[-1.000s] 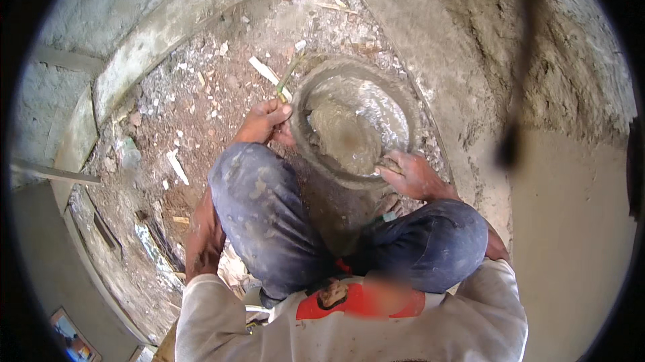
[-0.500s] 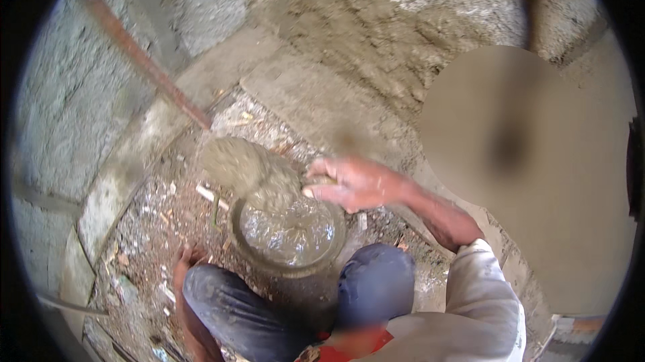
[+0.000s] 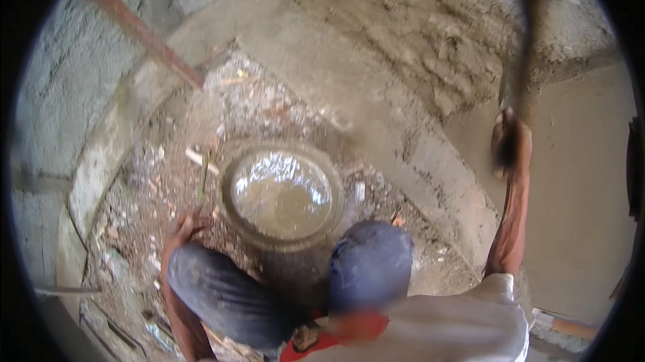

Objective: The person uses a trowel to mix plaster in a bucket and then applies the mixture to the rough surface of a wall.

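My right hand (image 3: pixel 512 141) is stretched out to the right against the wall, its fingers wrapped round the handle of a trowel (image 3: pixel 505 83). The trowel's thin blade shows nearly edge-on, and a dark smear partly covers the hand. Beside my left knee my left hand (image 3: pixel 188 226) hangs over the rubble floor, fingers apart, holding nothing. Between and ahead of my knees stands a round, mortar-crusted basin (image 3: pixel 289 244). Wet grey mortar (image 3: pixel 285 207) with a shiny, watery surface lies inside it.
Smooth grey plaster (image 3: pixel 571 194) covers the wall at right; rough plaster (image 3: pixel 416 39) lies beyond. A reddish pole (image 3: pixel 144 31) slants down at upper left. Chips and debris (image 3: pixel 141 194) litter the ground. A concrete ledge (image 3: pixel 349 86) runs behind the basin.
My right hand has swung from above the basin to the wall at right, taking the trowel along. The wet load seen over the basin is gone from there. My left hand stays by the knee.
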### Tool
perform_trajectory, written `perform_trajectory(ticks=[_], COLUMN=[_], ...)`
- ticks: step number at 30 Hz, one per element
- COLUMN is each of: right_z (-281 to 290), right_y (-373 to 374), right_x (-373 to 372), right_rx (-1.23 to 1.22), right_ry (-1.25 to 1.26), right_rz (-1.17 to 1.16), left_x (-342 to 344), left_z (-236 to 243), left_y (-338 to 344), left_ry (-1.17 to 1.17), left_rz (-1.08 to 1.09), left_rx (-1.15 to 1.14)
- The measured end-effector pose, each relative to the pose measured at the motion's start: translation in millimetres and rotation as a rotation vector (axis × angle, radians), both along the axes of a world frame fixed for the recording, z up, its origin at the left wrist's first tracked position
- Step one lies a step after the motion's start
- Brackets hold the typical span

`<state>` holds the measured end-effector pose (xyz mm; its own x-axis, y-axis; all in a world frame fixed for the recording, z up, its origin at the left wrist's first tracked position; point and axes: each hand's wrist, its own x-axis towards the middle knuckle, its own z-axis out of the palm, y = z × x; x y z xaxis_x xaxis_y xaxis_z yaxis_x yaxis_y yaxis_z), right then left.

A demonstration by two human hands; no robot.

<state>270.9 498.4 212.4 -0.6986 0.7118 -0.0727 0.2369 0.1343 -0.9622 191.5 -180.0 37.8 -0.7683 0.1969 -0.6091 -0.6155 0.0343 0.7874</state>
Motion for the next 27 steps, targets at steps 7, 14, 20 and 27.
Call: perform_trajectory(ticks=[7,14,20,27], right_z=[-115.1,-146.4,-193.1,-192.7], right_y=[-135.5,-216.7,-246.3,-276.2], right_x=[53.3,-14.1,-33.2,-20.8], right_rx=[0.447,1.264,1.015,0.618], right_ry=[-0.357,-0.728,-0.499,-0.409], right_rz=[0.51,1.086,1.286,1.321], left_x=[-46.9,-33.7,-34.0,-32.1], left_z=[-36.4,-34.3,-34.1,-45.9], left_y=[41.8,61.4,87.9,87.6], left_ry=[-0.05,-0.011,0.029,0.056], left_rz=[-0.126,-0.052,-0.107,-0.126], left_rx=[-0.025,0.108,0.344,0.392])
